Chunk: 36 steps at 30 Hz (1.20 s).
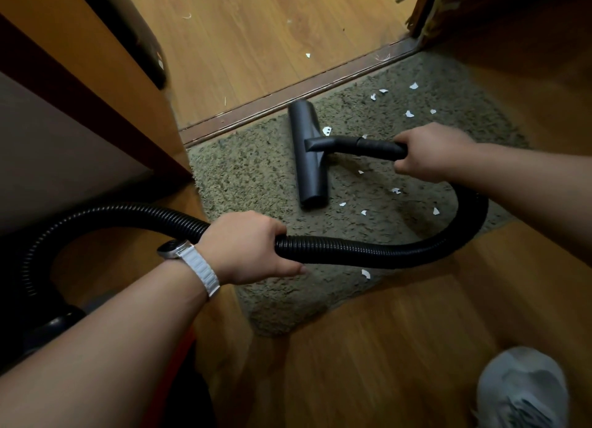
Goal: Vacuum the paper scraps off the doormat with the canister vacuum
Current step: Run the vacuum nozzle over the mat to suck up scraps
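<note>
Now both hands grip, with the floor head (309,158) down on the doormat (243,171).
Right hand (429,153) fingers are curled round the rigid handle (381,147) in the middle right of the frame; left hand (246,248) fingers wrap the ribbed hose (368,251) at lower centre. The floor head lies flat mid-mat, one scrap touching its right edge; most paper scraps (409,113) lie to its right and toward the frame's bottom. Judged best: keep the head flat, draw it rightward in slow overlapping passes, and hold the hose clear so it drags no scraps. The threshold strip (288,97) bounds the mat's upper edge and a cabinet (80,91) crowds the left; open floor lies right and below.
</note>
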Each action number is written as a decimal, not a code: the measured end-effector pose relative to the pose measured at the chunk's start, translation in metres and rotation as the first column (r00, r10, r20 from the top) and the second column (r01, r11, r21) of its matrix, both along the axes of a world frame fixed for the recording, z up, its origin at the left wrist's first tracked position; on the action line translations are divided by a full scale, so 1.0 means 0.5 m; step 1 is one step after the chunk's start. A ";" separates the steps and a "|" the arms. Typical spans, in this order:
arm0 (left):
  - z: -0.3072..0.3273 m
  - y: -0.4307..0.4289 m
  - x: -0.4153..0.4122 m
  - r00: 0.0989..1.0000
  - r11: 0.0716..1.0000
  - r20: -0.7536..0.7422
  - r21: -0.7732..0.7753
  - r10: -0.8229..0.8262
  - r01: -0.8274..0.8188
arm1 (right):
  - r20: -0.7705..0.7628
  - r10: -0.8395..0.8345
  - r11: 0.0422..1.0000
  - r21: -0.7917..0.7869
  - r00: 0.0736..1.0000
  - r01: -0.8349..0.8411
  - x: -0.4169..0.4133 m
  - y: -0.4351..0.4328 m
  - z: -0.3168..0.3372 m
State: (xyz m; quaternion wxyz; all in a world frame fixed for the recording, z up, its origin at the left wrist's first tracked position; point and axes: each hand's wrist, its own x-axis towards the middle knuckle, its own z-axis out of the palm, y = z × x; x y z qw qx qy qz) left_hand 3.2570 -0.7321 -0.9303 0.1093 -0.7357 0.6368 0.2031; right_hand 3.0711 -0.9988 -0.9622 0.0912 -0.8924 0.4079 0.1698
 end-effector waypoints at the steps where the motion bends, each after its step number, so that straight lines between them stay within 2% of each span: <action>1: -0.001 -0.004 -0.001 1.000 1.000 -0.006 -0.003 0.008 -0.008 | 0.000 -0.020 1.000 -0.008 1.000 0.020 -0.005 -0.008 0.001; 11: 0.000 -0.031 -0.019 1.000 1.000 -0.021 -0.005 0.023 -0.023 | -0.012 -0.109 0.994 -0.021 0.994 0.109 -0.035 -0.038 -0.008; 20: 0.009 -0.032 -0.022 1.000 1.000 0.004 0.001 0.005 -0.005 | -0.032 0.104 0.994 -0.005 0.994 -0.105 -0.012 -0.005 0.002; 26: 0.007 -0.031 -0.021 1.000 1.000 -0.007 -0.007 0.014 -0.014 | 0.003 -0.088 0.996 -0.033 0.996 0.088 -0.029 -0.035 -0.002; 28: 0.009 -0.032 -0.022 1.000 1.000 -0.012 -0.006 0.022 -0.022 | -0.012 -0.106 0.994 -0.023 0.994 0.106 -0.036 -0.043 0.001; 32: 0.009 -0.029 -0.021 1.000 1.000 -0.015 -0.006 0.004 -0.004 | -0.041 -0.030 0.999 0.037 0.999 0.031 -0.045 -0.029 0.005; 36: 0.004 -0.029 -0.032 0.999 0.999 0.003 -0.009 -0.042 0.042 | -0.090 0.187 0.982 0.047 0.978 -0.184 -0.059 0.009 0.017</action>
